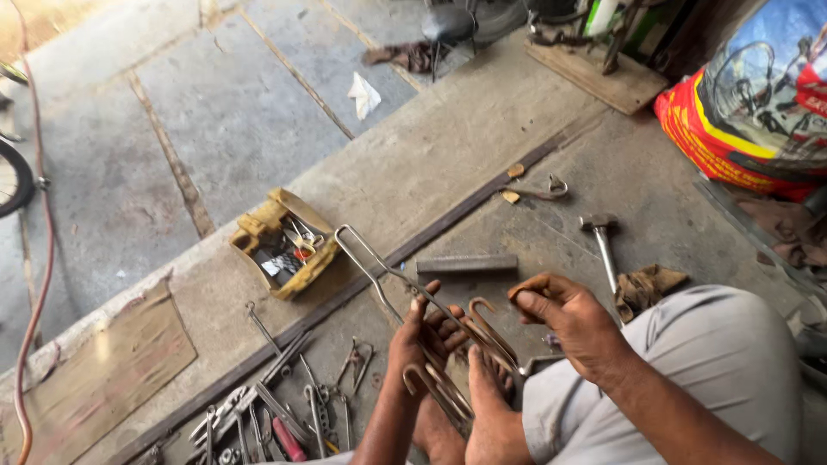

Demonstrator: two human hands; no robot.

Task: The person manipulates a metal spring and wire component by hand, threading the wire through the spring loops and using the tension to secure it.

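Note:
My left hand (425,337) grips a bent metal rod frame (372,263) whose long loop reaches up and left over the concrete floor. Its hooked lower ends (438,389) lie against my bare foot (482,405). My right hand (564,320) is just to the right, fingers curled, its thumb and fingers pinched near a curved hook end of the rod (482,312). Whether it truly holds the rod I cannot tell.
A yellow box of small parts (280,244) sits up left. Several wrenches and pliers (284,405) lie at the bottom left. A metal bar (467,263), a hammer (602,237), a rag (648,286) and a printed sack (758,103) lie around.

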